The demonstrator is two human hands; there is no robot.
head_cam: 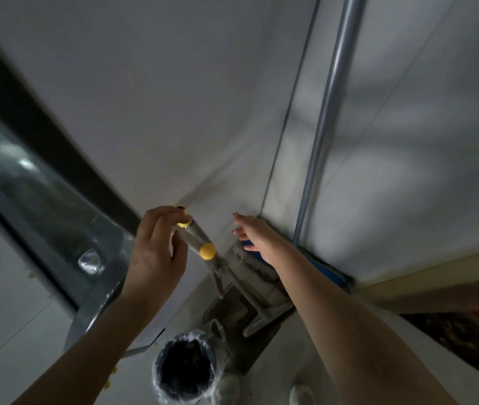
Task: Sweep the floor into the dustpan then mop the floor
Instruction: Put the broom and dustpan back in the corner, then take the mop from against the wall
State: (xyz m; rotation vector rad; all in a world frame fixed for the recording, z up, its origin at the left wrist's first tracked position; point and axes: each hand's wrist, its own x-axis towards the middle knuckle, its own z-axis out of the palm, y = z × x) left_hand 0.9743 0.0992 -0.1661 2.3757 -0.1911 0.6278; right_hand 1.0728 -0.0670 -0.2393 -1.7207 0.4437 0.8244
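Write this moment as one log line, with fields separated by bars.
left hand: grips yellow-capped handle | right hand: open, reaching toward grey pole | lined bin: on floor below

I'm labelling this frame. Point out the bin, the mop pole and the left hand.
bin (187,337): head view, on its lined rim.
mop pole (328,112): head view, mid-shaft.
left hand (152,252): head view, back of the hand, which grips a handle (195,237).

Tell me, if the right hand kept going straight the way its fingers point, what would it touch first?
Probably the white wall near the corner: the open right hand aims left of the grey mop pole leaning there, not at it. Depth is hard to judge.
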